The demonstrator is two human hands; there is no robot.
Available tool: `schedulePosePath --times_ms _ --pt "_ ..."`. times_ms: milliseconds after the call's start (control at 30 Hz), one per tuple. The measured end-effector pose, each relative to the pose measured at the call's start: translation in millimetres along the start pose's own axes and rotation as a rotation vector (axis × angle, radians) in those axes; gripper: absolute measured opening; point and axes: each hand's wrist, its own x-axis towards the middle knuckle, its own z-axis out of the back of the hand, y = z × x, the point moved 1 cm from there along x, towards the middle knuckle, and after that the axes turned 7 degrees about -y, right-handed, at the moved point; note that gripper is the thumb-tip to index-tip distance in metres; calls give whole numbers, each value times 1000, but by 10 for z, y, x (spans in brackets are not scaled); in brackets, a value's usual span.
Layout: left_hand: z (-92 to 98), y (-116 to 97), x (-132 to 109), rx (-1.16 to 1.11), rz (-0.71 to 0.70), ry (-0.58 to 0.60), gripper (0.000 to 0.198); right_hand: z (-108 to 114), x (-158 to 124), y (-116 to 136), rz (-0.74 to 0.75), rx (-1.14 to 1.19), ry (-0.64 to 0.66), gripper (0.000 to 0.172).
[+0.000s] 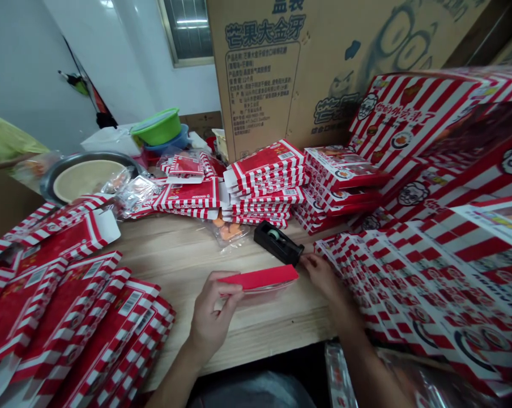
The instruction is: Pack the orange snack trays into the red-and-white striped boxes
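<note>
Between thumb and fingers, my left hand (216, 306) grips one end of a red carton (260, 279), held tilted above the table with its long red edge upward. My right hand (321, 273) reaches to the cutting end of a black tape dispenser (277, 242), its fingers pinched there; tape between them is too small to make out. A pale green tape roll (275, 233) sits in the dispenser. Just behind lies a clear bag with orange pieces (230, 229).
Red-and-white striped cartons (81, 317) lie in rows at left, and more cartons (264, 175) are stacked at the back. Striped boxes (421, 272) crowd the right. A large cardboard box (264, 90) stands behind. A metal basin (52, 175) and green tub (158, 127) are at back left; a yellow sleeve (9, 136) shows beyond.
</note>
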Motion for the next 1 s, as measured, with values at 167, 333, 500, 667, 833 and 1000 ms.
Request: schedulePosePath --times_ms 167,333,500,667,833,1000 --pt "-54 -81 -37 73 -26 -58 13 -18 -91 139 15 26 -111 21" --pt "-125 -184 -93 155 -77 -103 14 152 -770 634 26 166 -180 26" --pt "-170 -261 -142 169 -128 -44 14 75 -1426 1366 -63 454 112 36" --pt "-106 -325 -46 234 -179 162 27 -124 -1429 1561 -231 438 242 46" --pt "-26 -301 223 326 -181 434 46 -269 -1340 1376 -215 415 190 49" --pt "94 -433 269 292 -263 328 35 -288 -1234 1171 -92 499 69 44"
